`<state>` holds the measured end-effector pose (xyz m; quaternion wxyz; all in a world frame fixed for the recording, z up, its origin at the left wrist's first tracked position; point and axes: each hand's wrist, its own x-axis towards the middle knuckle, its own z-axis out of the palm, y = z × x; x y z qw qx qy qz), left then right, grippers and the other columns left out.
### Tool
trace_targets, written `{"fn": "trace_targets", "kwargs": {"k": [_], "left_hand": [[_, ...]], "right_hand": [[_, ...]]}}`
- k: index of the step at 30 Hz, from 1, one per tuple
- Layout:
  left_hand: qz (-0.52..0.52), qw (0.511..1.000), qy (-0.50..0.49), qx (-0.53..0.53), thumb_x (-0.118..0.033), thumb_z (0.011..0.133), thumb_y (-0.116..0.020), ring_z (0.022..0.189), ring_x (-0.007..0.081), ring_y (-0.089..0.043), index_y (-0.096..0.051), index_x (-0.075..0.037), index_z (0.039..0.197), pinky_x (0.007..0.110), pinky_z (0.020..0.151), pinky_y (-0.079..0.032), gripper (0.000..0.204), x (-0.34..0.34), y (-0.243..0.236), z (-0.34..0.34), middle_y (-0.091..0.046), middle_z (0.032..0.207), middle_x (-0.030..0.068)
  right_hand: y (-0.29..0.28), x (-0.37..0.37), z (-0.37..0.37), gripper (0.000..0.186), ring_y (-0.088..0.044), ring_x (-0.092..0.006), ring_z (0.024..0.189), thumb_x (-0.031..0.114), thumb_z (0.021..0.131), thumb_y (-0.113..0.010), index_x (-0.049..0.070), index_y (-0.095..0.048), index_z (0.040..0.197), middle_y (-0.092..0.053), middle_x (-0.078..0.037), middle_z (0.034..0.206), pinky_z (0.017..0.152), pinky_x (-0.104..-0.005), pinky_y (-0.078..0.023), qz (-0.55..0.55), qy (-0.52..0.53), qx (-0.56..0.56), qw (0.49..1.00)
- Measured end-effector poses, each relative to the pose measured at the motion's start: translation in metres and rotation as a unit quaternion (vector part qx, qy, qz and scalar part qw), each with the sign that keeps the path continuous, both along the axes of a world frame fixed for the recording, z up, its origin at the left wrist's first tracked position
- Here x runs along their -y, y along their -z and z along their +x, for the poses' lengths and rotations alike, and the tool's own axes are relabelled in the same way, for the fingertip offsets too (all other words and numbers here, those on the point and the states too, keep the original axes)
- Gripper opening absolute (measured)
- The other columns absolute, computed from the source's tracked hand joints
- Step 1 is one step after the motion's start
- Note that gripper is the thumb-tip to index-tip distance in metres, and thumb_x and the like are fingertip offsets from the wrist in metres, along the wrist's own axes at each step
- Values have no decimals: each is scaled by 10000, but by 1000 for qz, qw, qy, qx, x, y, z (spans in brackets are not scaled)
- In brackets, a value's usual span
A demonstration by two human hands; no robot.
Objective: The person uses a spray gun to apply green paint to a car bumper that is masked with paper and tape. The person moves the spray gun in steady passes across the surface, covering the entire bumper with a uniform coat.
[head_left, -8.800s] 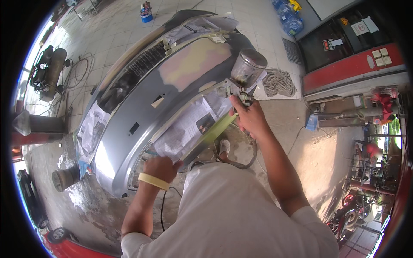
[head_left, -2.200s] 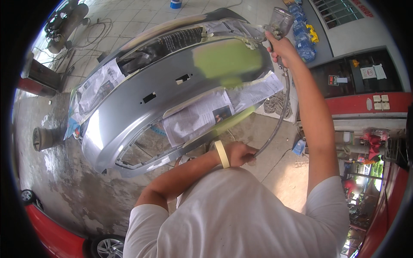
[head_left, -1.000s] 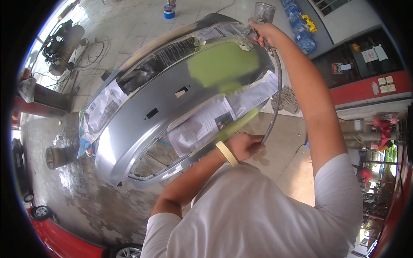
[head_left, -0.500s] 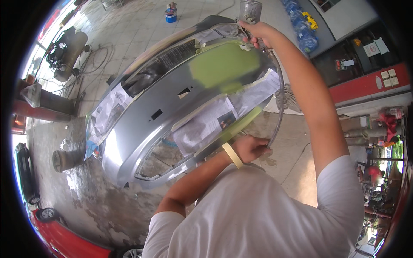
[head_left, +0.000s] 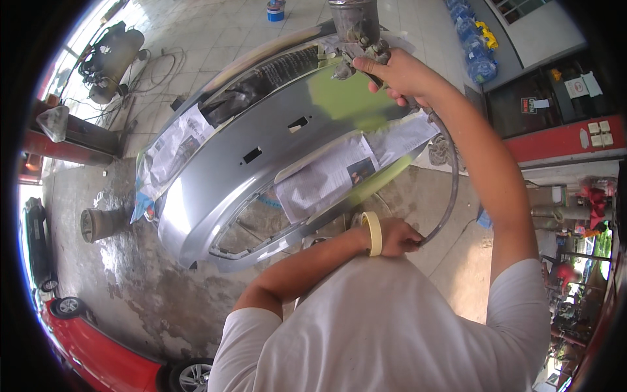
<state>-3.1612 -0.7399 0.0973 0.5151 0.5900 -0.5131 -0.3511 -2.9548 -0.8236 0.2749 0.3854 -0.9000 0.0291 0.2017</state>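
Observation:
My right hand [head_left: 406, 75] grips a spray gun [head_left: 358, 57] with a paint-stained cup on top. The gun is over the far right part of a grey car bumper [head_left: 225, 171], which has a green patch [head_left: 339, 98] there. From the gun's handle a dark air hose [head_left: 452, 186] curves down to my left hand [head_left: 398, 238], whose fingers are closed on it close to my body. A roll of masking tape [head_left: 372, 234] sits around my left wrist. Newspaper sheets [head_left: 326, 189] are taped over the bumper's openings. Whether spray leaves the nozzle cannot be made out.
An air compressor [head_left: 116, 62] with coiled hose stands far left. A bucket [head_left: 103, 224] is left of the bumper, and a blue can [head_left: 275, 10] lies beyond it. A red car [head_left: 104, 343] is at lower left. Blue water bottles [head_left: 471, 46] line the right wall.
My right hand has brought the spray gun leftward and nearer, showing more of it. My left hand has shifted slightly right with the hose. The view has also shifted a little.

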Motion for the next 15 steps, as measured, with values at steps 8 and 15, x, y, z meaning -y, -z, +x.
{"fn": "trace_targets", "kwargs": {"k": [8, 15], "left_hand": [[29, 998, 48, -1, -289, 945, -642, 897, 374, -688, -698, -32, 1081, 458, 784, -515, 296, 4, 49, -1, -716, 943, 193], [47, 994, 52, -87, -253, 935, -704, 931, 256, -708, -687, -7, 1133, 387, 824, -543, 317, -23, 60, 15, -726, 981, 144]], "right_hand": [[44, -8, -6, 571, -402, -94, 408, 544, 959, -660, 87, -631, 1301, -626, -45, 795, 369, -274, -367, 13, 19, -5, 1000], [43, -26, -52, 534, -448, -97, 416, 543, 969, -648, 32, -673, 1120, -660, -58, 784, 380, -283, -373, 158, 80, 13, 984]]}}
